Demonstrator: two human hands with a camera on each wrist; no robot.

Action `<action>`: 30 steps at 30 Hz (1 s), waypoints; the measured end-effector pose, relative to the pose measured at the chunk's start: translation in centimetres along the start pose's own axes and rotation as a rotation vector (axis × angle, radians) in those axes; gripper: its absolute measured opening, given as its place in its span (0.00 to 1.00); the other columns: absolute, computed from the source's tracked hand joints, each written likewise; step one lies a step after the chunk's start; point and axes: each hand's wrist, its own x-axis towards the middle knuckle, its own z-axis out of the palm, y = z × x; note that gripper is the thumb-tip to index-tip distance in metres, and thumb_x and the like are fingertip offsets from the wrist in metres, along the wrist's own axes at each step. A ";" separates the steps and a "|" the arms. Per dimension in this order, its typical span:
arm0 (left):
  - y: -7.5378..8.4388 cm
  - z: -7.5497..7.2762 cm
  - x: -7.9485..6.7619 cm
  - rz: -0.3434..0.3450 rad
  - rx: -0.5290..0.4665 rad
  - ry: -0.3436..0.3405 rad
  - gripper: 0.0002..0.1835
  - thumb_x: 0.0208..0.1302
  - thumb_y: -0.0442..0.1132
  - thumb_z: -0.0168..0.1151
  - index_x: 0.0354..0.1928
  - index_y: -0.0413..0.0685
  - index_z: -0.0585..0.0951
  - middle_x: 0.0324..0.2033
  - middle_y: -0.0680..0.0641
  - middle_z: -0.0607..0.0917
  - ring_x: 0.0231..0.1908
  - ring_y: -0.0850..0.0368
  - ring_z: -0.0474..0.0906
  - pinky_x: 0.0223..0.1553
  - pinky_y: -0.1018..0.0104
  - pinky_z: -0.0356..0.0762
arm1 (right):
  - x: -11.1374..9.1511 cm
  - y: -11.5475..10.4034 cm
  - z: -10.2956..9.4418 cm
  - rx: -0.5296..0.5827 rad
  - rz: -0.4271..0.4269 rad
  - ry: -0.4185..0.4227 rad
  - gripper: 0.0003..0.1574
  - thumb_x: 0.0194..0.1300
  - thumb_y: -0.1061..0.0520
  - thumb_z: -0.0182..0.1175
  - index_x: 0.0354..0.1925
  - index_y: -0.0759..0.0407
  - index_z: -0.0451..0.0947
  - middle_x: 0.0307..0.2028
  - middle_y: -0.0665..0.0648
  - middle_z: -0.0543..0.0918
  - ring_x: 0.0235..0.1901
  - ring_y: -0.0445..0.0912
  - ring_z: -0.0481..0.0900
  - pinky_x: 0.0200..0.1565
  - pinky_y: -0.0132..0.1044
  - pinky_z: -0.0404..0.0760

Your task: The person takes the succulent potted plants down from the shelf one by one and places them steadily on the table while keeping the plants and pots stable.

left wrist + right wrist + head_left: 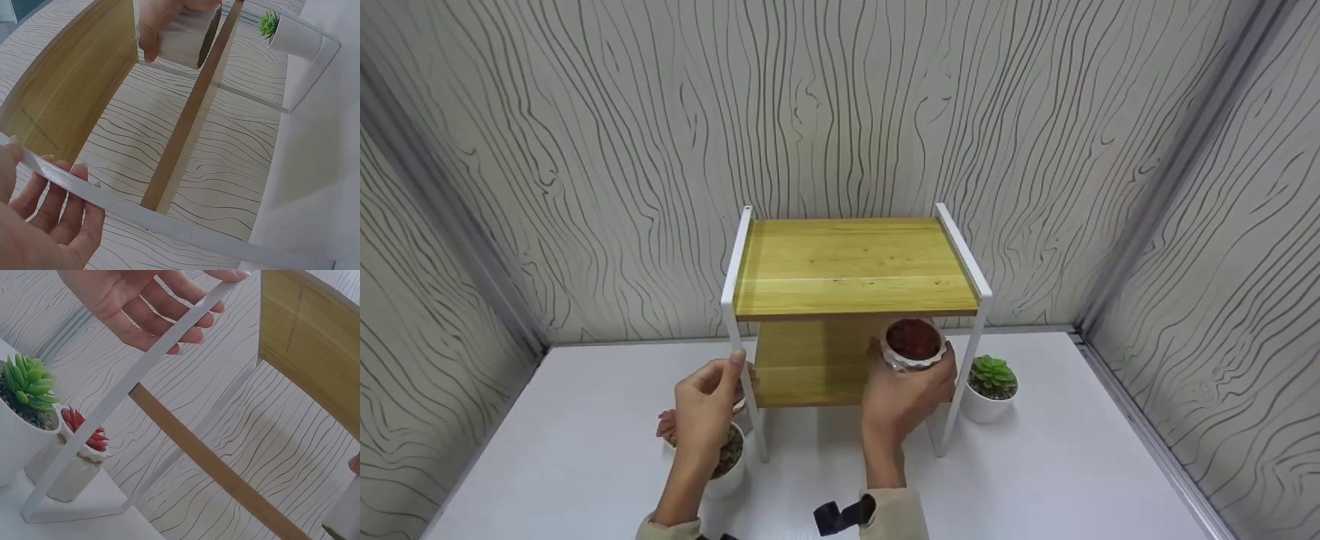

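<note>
My right hand [904, 394] grips a white pot [913, 358] with dark red contents, just below the front edge of the upper board [855, 266] of a two-tier shelf. In the head view the pot overlaps the lower board [814, 367]. With thumb and fingers on opposite sides, my left hand [706, 405] holds the shelf's white left front post [121, 205]. Beside that post stand a potted green succulent [31, 385] and a red succulent [84, 427] in a pale pot; the left hand partly hides both in the head view.
Another green succulent [991, 373] in a white pot stands right of the shelf on the white table [1072, 450]. Wood-grain patterned panels [840, 112] rise behind and at both sides, meeting at grey corner strips.
</note>
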 end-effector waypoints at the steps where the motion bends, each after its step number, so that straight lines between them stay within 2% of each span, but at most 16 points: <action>1: 0.0 0.0 0.0 0.002 0.000 -0.003 0.22 0.77 0.55 0.62 0.40 0.41 0.88 0.33 0.48 0.90 0.36 0.61 0.85 0.42 0.72 0.86 | 0.0 -0.1 -0.1 -0.003 -0.001 -0.003 0.58 0.42 0.55 0.87 0.68 0.66 0.69 0.62 0.69 0.78 0.65 0.64 0.74 0.66 0.63 0.75; 5: -0.1 0.0 -0.1 0.005 0.007 -0.011 0.23 0.77 0.56 0.60 0.40 0.42 0.88 0.36 0.46 0.92 0.42 0.60 0.90 0.50 0.68 0.89 | -0.4 -0.2 -0.5 -0.021 -0.003 -0.025 0.59 0.42 0.55 0.87 0.68 0.66 0.69 0.62 0.71 0.77 0.65 0.65 0.73 0.66 0.64 0.75; 16: -0.1 0.1 -0.1 -0.020 0.022 0.008 0.23 0.76 0.58 0.61 0.40 0.44 0.88 0.36 0.47 0.91 0.40 0.58 0.88 0.46 0.71 0.87 | -1.5 -0.6 -1.8 -0.043 -0.037 -0.063 0.60 0.43 0.56 0.87 0.70 0.67 0.68 0.63 0.71 0.75 0.65 0.63 0.74 0.64 0.64 0.77; 25: 0.0 0.1 -0.1 -0.037 0.023 0.008 0.24 0.75 0.59 0.61 0.41 0.44 0.88 0.37 0.47 0.92 0.41 0.58 0.88 0.46 0.70 0.88 | -2.1 -0.9 -2.7 -0.049 -0.078 -0.051 0.62 0.39 0.57 0.88 0.68 0.68 0.68 0.62 0.70 0.77 0.65 0.63 0.75 0.66 0.63 0.76; 30: 0.1 0.1 -0.1 -0.021 0.010 -0.001 0.24 0.76 0.58 0.61 0.42 0.42 0.88 0.39 0.45 0.92 0.43 0.57 0.90 0.48 0.69 0.88 | -2.4 -1.4 -3.4 -0.049 -0.048 -0.049 0.63 0.37 0.56 0.90 0.68 0.67 0.69 0.61 0.69 0.77 0.64 0.63 0.75 0.65 0.62 0.76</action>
